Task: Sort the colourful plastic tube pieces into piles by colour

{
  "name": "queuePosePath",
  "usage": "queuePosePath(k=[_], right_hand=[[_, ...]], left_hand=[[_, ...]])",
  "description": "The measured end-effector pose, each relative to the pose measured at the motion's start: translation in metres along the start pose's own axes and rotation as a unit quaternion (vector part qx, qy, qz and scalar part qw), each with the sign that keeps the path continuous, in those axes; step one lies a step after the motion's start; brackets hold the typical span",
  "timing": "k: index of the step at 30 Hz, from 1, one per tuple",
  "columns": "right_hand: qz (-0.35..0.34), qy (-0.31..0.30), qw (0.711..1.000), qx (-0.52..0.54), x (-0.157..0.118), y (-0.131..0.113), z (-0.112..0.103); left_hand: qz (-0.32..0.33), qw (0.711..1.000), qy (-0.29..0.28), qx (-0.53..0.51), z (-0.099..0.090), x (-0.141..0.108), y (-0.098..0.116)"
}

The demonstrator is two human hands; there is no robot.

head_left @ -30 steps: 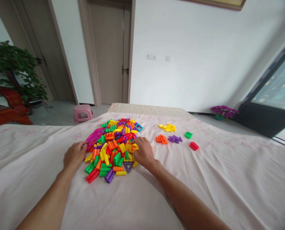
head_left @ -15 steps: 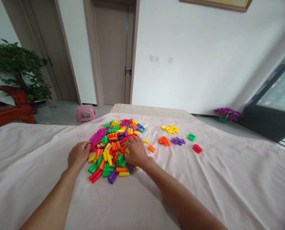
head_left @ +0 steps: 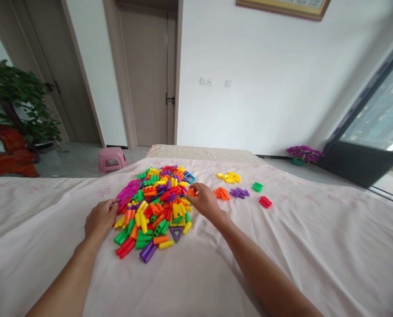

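A heap of plastic building blocks (head_left: 156, 207) in green, yellow, orange, red and purple lies on the pale cloth. My right hand (head_left: 206, 202) is at the heap's right side, its fingers closed on an orange block (head_left: 192, 192). My left hand (head_left: 100, 218) rests on the cloth at the heap's left edge. Its fingers reach toward a pink plastic piece (head_left: 128, 193) and hold nothing that I can see. A purple triangle frame (head_left: 176, 234) shows at the near side of the heap, a blue square frame (head_left: 189, 177) at the far side.
Right of the heap lie small colour groups: yellow blocks (head_left: 231, 177), orange blocks (head_left: 222, 193), purple blocks (head_left: 239, 193), green blocks (head_left: 257, 187) and red blocks (head_left: 265, 202). Beyond the cloth (head_left: 315, 246) stand a pink stool (head_left: 112, 159) and a pot of purple flowers (head_left: 303, 153).
My right hand has come off the middle of the heap to its right side, with an orange block in its fingers. The left hand stays at the left edge. The view has shifted slightly.
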State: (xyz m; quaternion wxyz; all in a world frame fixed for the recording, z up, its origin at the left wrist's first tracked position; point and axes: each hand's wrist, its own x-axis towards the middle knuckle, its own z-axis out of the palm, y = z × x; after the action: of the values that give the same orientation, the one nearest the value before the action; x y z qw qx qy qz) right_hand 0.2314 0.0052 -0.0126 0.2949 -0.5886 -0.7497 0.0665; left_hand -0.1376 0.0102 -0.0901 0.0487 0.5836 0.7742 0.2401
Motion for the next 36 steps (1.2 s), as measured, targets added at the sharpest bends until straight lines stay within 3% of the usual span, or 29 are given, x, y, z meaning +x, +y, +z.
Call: queuePosePath(k=[4, 10, 16, 21, 24, 26, 29, 33, 36], right_hand=[[0.090, -0.060, 0.991, -0.082, -0.007, 0.042, -0.011], [0.060, -0.109, 0.985, -0.120, -0.018, 0.059, -0.011], [0.034, -0.157, 0.986, -0.050, -0.034, 0.078, -0.042], [0.061, -0.253, 0.963, 0.070, -0.048, 0.091, -0.075], [0.070, -0.230, 0.964, 0.117, -0.045, 0.085, -0.084], [0.048, -0.203, 0.968, 0.143, -0.040, 0.073, -0.078], [0.003, -0.175, 0.973, 0.151, -0.033, 0.044, -0.054], [-0.039, -0.121, 0.988, 0.087, -0.025, 0.005, -0.012], [-0.049, -0.119, 0.991, 0.024, -0.022, -0.013, 0.008]], left_hand=[[0.001, 1.000, 0.006, 0.005, 0.002, 0.000, -0.001], [0.007, 1.000, 0.008, -0.004, 0.003, 0.000, -0.003], [0.005, 1.000, 0.004, -0.006, 0.003, 0.002, -0.004], [0.002, 1.000, 0.006, 0.005, 0.003, 0.001, -0.003], [-0.002, 1.000, -0.001, 0.000, 0.003, 0.001, -0.004], [-0.004, 1.000, -0.003, -0.003, 0.003, 0.002, -0.004], [-0.007, 1.000, -0.003, -0.004, 0.003, 0.002, -0.004], [-0.006, 1.000, -0.009, -0.011, 0.003, 0.002, -0.005], [-0.004, 1.000, -0.010, -0.010, 0.004, 0.003, -0.006]])
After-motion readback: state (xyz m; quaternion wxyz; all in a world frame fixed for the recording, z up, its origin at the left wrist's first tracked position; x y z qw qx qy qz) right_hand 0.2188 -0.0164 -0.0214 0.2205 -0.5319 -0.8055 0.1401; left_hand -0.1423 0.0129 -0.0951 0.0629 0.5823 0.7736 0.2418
